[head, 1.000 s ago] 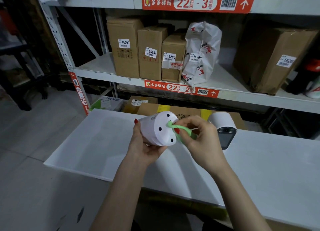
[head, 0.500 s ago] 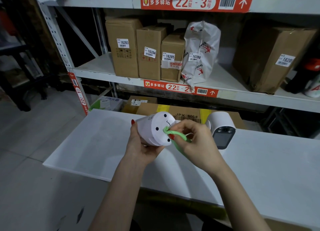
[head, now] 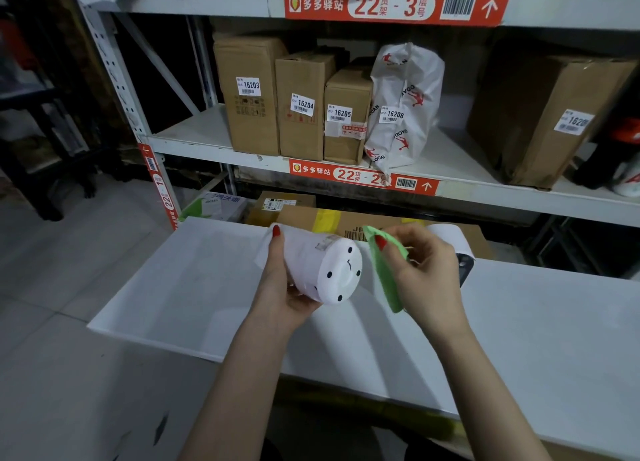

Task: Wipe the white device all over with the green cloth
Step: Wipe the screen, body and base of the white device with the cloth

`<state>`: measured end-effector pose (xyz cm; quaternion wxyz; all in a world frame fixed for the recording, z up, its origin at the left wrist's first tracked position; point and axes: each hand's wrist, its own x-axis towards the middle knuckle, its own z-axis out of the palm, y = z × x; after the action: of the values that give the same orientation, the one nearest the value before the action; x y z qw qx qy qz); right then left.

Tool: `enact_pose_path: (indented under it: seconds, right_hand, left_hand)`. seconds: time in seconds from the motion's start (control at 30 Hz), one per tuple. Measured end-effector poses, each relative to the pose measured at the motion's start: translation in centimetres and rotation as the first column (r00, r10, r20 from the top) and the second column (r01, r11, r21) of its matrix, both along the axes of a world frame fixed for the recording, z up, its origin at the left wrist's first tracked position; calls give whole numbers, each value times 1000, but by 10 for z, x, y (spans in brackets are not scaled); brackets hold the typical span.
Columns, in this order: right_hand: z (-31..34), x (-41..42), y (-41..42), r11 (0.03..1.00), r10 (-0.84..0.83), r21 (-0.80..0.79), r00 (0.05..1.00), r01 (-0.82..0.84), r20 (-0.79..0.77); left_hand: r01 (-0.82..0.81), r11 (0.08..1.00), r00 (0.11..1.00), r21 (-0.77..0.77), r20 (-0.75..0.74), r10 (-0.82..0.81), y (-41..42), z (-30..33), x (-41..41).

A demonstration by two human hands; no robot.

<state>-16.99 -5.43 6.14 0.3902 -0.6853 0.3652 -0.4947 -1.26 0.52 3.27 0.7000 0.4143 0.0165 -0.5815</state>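
Device (head: 311,263) was up off the surface (head: 519,339), lying on its side in my left hand (head: 277,287), long axis running from far-left to near-right, flat base with dark dots turned toward my right hand (head: 426,273). Left fingers were curled round the body from below, thumb over the top. Right hand pinched the cloth (head: 384,270) between thumb and fingers, cloth hanging just beside the base rim; I couldn't tell if it touched. Right hand was the nearer one to the base, so my guess: next wipe goes across the base or round its edge, left hand turning the device.
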Motion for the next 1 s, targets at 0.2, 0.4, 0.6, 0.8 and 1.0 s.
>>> enact_pose_path:
  seconds: [0.2,0.4,0.6,0.8,1.0]
  right_hand:
    - [-11,2,-3,986,-64,-166,976,30,-209]
    - [-11,3,-1,997,65,-13,954,-72,-292]
    - [-11,6,7,971,233,67,838,-231,-494]
    - [-13,8,14,964,225,36,737,-264,-637]
    - [-15,13,19,973,83,-97,707,-211,-702]
  left_hand:
    - [-37,997,958,64,286,17,-4,2,-6]
    - [-71,988,894,140,447,1,-3,2,-11]
    - [-94,981,879,171,476,1,0,5,-10]
    - [-113,977,905,180,424,26,0,6,-13]
    - [-119,982,908,149,417,47,1,11,-18]
